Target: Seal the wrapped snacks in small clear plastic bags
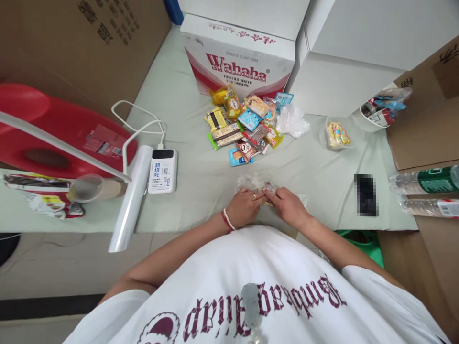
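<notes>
A white power bank point(162, 170) lies well left of the hands. The left hand point(244, 206) and right hand point(287, 204) meet at the table's near edge, both pinching a crinkled clear plastic packet point(253, 183) between them (contents unclear), its length running left to right. The heap of colourful snack packets point(247, 126) lies straight beyond.

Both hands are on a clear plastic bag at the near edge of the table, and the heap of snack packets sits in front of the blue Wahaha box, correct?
Not quite. The head view shows the Wahaha box is white and red, not blue. The rest holds: the left hand and right hand are on the clear plastic bag at the near edge, with the snack packets in front of the box.
</notes>
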`<state>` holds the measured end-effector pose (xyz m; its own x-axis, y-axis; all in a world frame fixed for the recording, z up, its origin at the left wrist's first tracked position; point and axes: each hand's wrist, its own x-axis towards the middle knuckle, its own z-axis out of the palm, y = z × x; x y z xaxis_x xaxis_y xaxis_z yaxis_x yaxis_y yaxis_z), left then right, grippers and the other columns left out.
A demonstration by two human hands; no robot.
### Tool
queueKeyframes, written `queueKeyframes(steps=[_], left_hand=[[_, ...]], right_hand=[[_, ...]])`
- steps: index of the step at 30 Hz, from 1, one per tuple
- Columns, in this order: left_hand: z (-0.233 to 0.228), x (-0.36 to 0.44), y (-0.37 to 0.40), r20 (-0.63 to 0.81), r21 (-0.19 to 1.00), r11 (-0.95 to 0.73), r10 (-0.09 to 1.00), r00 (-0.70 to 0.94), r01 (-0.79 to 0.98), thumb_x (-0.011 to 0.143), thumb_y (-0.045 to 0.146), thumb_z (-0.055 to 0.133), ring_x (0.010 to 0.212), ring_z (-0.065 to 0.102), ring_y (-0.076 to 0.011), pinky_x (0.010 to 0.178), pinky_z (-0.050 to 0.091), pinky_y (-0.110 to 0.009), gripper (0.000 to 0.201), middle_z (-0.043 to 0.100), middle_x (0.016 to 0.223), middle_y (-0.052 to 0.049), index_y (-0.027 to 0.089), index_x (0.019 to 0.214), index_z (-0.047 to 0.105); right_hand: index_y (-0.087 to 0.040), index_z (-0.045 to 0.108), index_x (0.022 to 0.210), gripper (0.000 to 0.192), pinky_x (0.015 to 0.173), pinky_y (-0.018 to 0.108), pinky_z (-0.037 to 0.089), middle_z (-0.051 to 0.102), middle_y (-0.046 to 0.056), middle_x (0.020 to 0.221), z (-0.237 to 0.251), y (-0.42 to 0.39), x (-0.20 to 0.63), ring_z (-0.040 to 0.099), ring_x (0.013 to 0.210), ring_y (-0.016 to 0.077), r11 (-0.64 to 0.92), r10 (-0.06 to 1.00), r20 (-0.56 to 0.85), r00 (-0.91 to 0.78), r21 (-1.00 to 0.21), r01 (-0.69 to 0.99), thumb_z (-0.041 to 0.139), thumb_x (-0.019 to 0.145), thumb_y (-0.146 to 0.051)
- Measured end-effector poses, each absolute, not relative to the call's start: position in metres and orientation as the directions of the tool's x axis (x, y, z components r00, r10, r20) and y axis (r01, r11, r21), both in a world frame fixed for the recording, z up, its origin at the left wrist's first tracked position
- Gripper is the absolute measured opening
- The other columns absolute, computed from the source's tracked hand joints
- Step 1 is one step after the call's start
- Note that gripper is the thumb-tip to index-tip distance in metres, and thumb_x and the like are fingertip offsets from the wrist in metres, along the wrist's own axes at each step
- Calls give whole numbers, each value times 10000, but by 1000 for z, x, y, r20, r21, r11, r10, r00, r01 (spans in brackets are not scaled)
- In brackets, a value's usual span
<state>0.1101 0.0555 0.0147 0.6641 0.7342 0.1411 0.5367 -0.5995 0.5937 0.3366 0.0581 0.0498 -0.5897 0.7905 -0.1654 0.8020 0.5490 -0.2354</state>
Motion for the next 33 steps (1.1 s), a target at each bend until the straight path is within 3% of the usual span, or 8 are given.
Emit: queueKeyframes(steps=[4,8,12,15,19,23,29,33], left_hand=[[4,79,66,153,911,-239,953,263,335,900,163,467,886,713,-184,841,535,-332,355,798,1019,-47,232,1064,774],[12,71,93,70,901,42,968,-241,431,993,317,426,1057,661,-240,992,520,-409,346,735,1108,-105,194,1138,714],[29,86,96,-52,649,-43,994,101,759,838,397,724,1425,438,-384,1177,373,-591,320,602,1426,-166,204,1093,735],[40,86,81,-181,569,-127,944,275,813,747,234,757,1375,491,-394,1103,446,-571,134,643,1368,-144,202,876,735],[57,89,70,-302,775,64,911,279,629,819,279,653,808,656,-207,774,539,-335,107,706,815,-36,183,839,696],[68,124,76,-375,895,217,838,397,389,881,338,581,680,651,-166,654,497,-269,258,723,740,-6,161,979,742],[64,163,77,-221,682,-207,856,467,702,981,222,465,817,677,-203,731,485,-320,333,742,978,-69,237,1076,783],[58,167,71,-184,497,-290,886,426,818,977,378,593,906,652,-238,759,482,-347,263,665,1103,-97,271,1156,753]], right_hand=[[-271,613,1473,543,799,324,418,586,87,967,29,43,342,457,910,237,581,777,-64,-626,-309,753,402,1007,-88],[-259,632,1462,513,841,354,447,553,100,957,27,41,339,449,920,251,590,782,6,-624,-329,737,448,1009,-103],[-282,652,1443,517,849,373,475,537,96,947,33,40,336,454,927,259,580,789,11,-614,-345,738,452,1001,-102],[-307,636,1456,501,868,386,497,542,91,1001,39,38,338,458,942,253,547,803,8,-595,-405,733,485,1004,-151],[-289,644,1440,444,931,419,496,538,99,1077,48,33,340,470,991,254,534,796,16,-605,-490,689,591,1000,-281],[-231,734,1275,330,959,467,497,552,128,1117,53,31,342,485,1047,282,539,780,11,-626,-521,662,642,972,-322],[-230,617,1407,412,1070,510,500,629,153,1303,48,24,366,566,1244,298,507,761,112,-639,-717,478,560,1016,-345],[-264,565,1463,426,990,479,545,682,125,1154,32,25,373,637,1091,272,209,971,68,-228,-696,687,441,1061,-330]])
